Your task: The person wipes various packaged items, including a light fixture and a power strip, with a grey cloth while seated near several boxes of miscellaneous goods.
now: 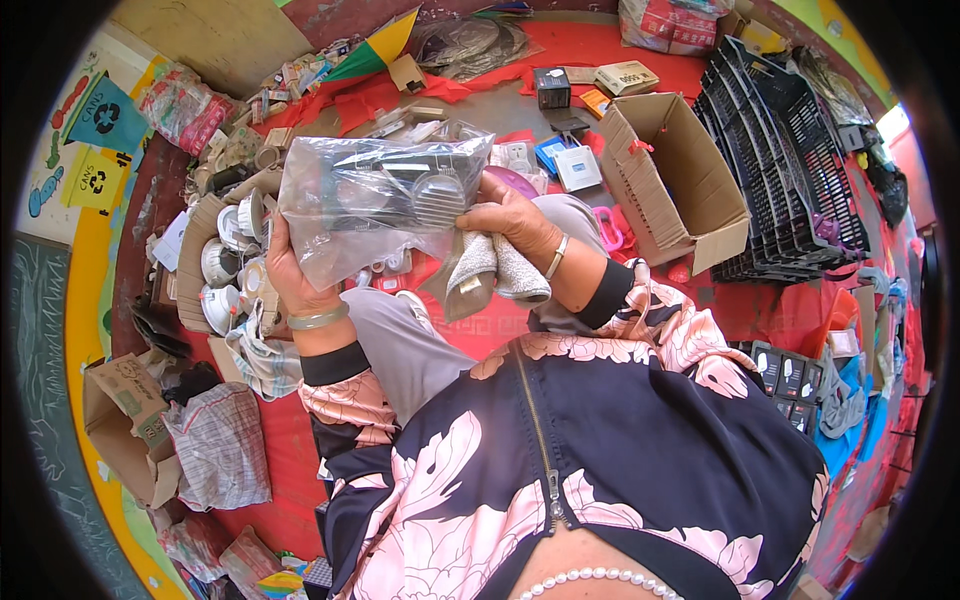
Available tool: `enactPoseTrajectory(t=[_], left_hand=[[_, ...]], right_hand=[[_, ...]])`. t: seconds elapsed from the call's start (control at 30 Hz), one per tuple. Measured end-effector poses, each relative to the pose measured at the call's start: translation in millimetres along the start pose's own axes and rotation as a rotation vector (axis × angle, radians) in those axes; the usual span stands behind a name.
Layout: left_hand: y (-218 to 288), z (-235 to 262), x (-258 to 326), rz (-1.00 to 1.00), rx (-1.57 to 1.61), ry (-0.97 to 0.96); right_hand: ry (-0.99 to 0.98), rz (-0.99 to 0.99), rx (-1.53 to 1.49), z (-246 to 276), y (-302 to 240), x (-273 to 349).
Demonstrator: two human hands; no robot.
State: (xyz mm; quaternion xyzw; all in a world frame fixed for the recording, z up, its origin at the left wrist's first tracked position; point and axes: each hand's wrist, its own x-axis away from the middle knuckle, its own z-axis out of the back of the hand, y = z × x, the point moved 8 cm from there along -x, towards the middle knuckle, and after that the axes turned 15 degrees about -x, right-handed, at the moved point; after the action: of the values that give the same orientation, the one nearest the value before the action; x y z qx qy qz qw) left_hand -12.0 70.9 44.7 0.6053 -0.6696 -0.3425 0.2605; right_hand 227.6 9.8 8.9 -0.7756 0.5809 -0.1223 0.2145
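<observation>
Your black-and-pink floral jacket (600, 410) | your left hand (293, 272) and right hand (515, 222) clamped on clear plastic bag (375, 240), left of open brown cardboard box (640, 185); right also holds beige cloth (478, 275) | black device (437, 200) seemingly bagged, sealing unclear, bag not set down

Red floor covering (295, 470) carries boxes (640, 185) and crates (785, 165).

Over to the right, I see black plastic crates (778, 165) beside an open cardboard box (642, 185); leftward, a checked bag (222, 445) slumps against a carton (128, 400).
</observation>
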Motion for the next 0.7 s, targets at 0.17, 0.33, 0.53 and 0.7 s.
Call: enactPoseTrajectory(t=[0.17,0.33,0.53,0.7], left_hand=[[-4.0,-3.5,4.0,0.049,0.046,-0.018],[-2.2,10.8,8.6,0.005,-0.050,0.060],[-0.6,15.8,14.1,-0.043,-0.138,0.118],[16.5,5.9,29.4,-0.167,-0.305,0.171]], right_hand=[[0.014,0.036,0.051,-3.9,-9.4,1.8],[-0.001,0.070,0.061,-9.4,-15.5,2.8],[0.035,-0.042,0.097,6.4,-10.0,-2.9],[0.055,-0.115,0.015,11.9,-1.6,-5.9]])
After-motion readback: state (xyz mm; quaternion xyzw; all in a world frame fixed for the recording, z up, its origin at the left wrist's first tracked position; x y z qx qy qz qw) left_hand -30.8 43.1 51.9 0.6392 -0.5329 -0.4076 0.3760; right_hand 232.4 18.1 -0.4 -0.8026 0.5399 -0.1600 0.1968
